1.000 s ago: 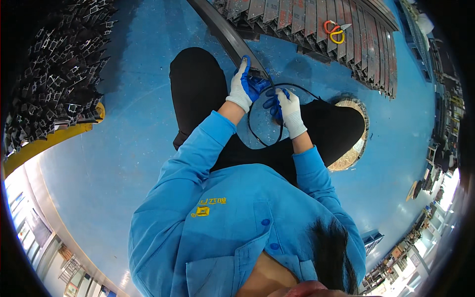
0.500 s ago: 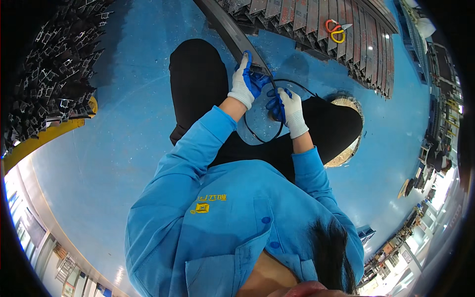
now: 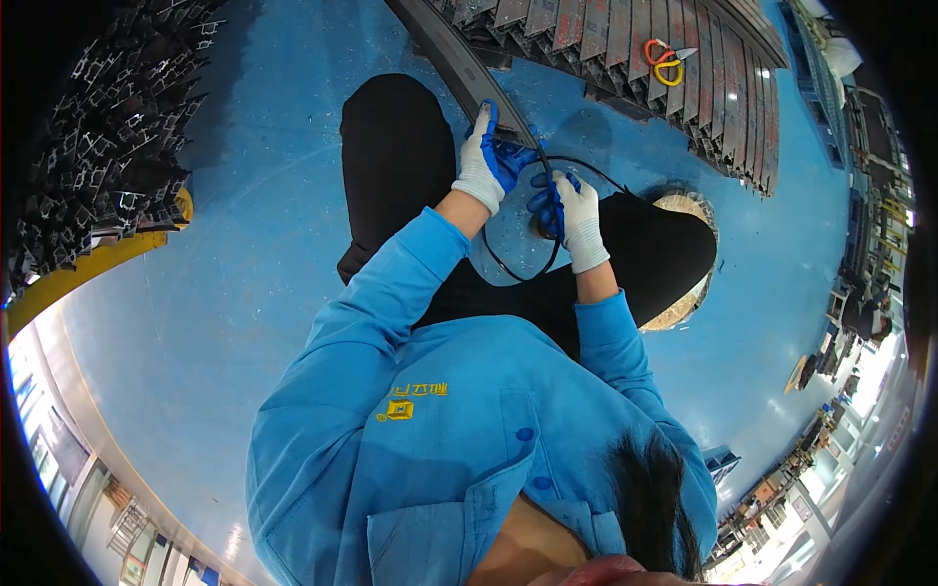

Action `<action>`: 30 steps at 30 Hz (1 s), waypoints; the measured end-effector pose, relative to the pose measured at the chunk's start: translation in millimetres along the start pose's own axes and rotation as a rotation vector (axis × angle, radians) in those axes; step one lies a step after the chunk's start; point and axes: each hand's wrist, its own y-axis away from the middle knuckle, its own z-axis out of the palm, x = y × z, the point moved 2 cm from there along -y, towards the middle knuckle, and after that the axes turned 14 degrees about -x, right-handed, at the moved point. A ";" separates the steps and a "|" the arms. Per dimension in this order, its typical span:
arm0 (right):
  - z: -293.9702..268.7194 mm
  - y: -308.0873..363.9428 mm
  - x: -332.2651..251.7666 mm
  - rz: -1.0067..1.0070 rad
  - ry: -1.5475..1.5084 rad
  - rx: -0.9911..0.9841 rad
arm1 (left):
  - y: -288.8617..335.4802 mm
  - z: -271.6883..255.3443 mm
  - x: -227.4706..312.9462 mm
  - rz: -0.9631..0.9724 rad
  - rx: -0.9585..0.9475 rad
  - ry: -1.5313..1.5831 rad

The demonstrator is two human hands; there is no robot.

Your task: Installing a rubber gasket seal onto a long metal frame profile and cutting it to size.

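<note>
A long dark grey profile bar [image 3: 457, 66] slants down from the top edge. My left hand [image 3: 489, 161], in a white glove with blue coating, grips its near end, thumb on top and fingers underneath. A thin black rubber strip [image 3: 510, 277] loops down from that end, over the floor and across my lap. My right hand [image 3: 570, 210], gloved alike, is closed around the strip just beside the bar's end. Its fingertips are partly hidden behind the strip.
Several long profiles [image 3: 625, 59] lie stacked ahead on the right, with scissors [image 3: 668, 62] with red and yellow handles on top. Another stack of dark profiles [image 3: 107, 127] stands at the left on a yellow support [image 3: 98, 269]. A round, wrapped object [image 3: 689, 293] is beside my right knee.
Both hands stay almost in place at the bar's end. My right hand has shifted very slightly along the strip, and my left knee has moved a little to the right.
</note>
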 end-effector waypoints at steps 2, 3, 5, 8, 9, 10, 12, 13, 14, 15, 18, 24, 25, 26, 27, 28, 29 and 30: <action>0.1 -0.3 0.3 -0.012 0.024 -0.003 | -1.5 -3.8 0.3 0.002 -0.002 -0.001; 0.2 -0.4 0.3 -0.018 0.037 -0.004 | -2.3 -5.7 0.4 0.003 -0.004 -0.001; -0.2 0.5 -0.3 -0.023 0.048 -0.004 | -2.5 -6.2 -0.1 0.001 -0.004 -0.001; -0.7 5.3 -6.1 0.009 0.101 -0.020 | -1.5 -2.5 -0.8 -0.001 0.008 0.005; -1.2 6.1 -6.4 0.020 0.118 -0.026 | -1.0 -1.4 -1.2 -0.002 0.013 0.007; -0.4 6.0 -6.4 0.020 0.119 -0.027 | -2.1 -3.6 -1.3 0.000 0.013 0.007; 1.5 5.8 -6.2 -0.006 0.084 -0.017 | -5.2 -8.1 -1.9 -0.010 0.017 0.026; 2.7 5.7 -6.0 -0.019 0.066 -0.012 | -6.5 -10.4 -2.2 -0.015 0.020 0.035; 3.7 5.8 -5.8 -0.032 0.049 -0.007 | -7.3 -13.0 -2.4 -0.020 0.022 0.045; 3.8 5.7 -6.3 -0.030 0.049 -0.007 | -7.1 -12.2 -2.6 -0.021 0.023 0.046; 4.4 6.8 -10.9 -0.002 0.094 0.004 | -6.0 -10.2 -2.9 -0.019 0.033 0.030; 3.1 4.4 -15.8 0.044 0.168 0.000 | -3.7 -6.9 -2.4 -0.010 0.076 0.042; 1.8 3.6 -14.9 0.045 0.169 0.000 | -3.3 -6.5 -2.6 -0.010 0.077 0.043; -0.1 2.4 -12.4 0.041 0.159 0.003 | -2.8 -6.3 -2.7 -0.007 0.079 0.040; -2.1 1.0 -9.3 0.037 0.149 0.006 | -2.4 -6.2 -2.8 -0.004 0.082 0.038; -3.7 -0.1 -6.9 0.033 0.138 0.010 | -2.0 -6.0 -2.9 -0.001 0.085 0.035; -5.0 -1.1 -5.6 0.030 0.128 0.014 | -1.7 -5.8 -3.1 0.001 0.087 0.031; -4.0 -1.7 -6.0 0.031 0.128 0.013 | -1.9 -7.8 -3.0 0.002 0.088 0.031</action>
